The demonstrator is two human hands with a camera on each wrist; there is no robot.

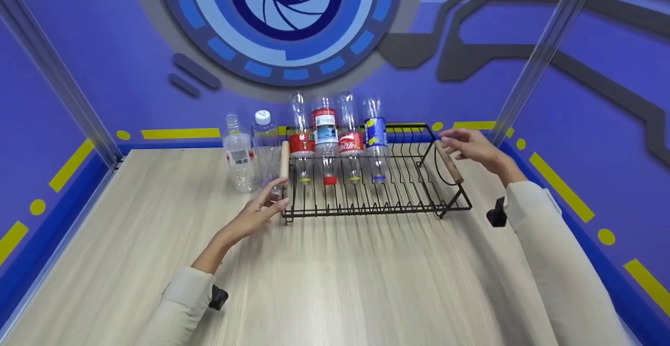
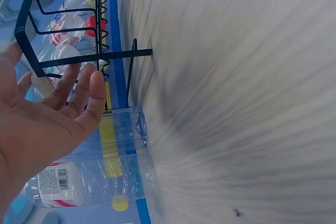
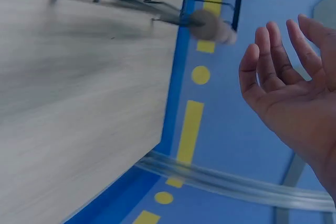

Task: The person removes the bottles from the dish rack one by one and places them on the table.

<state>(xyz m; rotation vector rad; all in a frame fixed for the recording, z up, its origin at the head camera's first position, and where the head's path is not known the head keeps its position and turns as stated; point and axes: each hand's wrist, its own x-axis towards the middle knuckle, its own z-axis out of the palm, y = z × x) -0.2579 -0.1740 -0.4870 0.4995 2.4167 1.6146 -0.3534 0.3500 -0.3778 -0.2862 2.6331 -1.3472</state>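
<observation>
A black wire rack (image 1: 366, 211) with wooden handles stands on the table, seen in all three views. Several empty plastic bottles lean cap-down in its left half, among them a red-capped bottle (image 1: 325, 126) and a blue-labelled bottle (image 1: 376, 132). My left hand (image 1: 256, 212) is at the rack's front left corner, fingers relaxed near the lower end of the left wooden handle (image 1: 285, 160); exact contact is unclear. Beside the right wooden handle (image 1: 449, 163) is my right hand (image 1: 473, 149), its fingers loosely bent. The right wrist view shows that hand (image 3: 294, 80) holding nothing, apart from the rack.
Left of the rack, a capless clear bottle (image 1: 239, 160) and a white-capped clear bottle (image 1: 266, 144) stand upright on the wooden table (image 1: 335, 278). A blue patterned wall (image 1: 335, 87) rises close behind the rack, with side walls left and right.
</observation>
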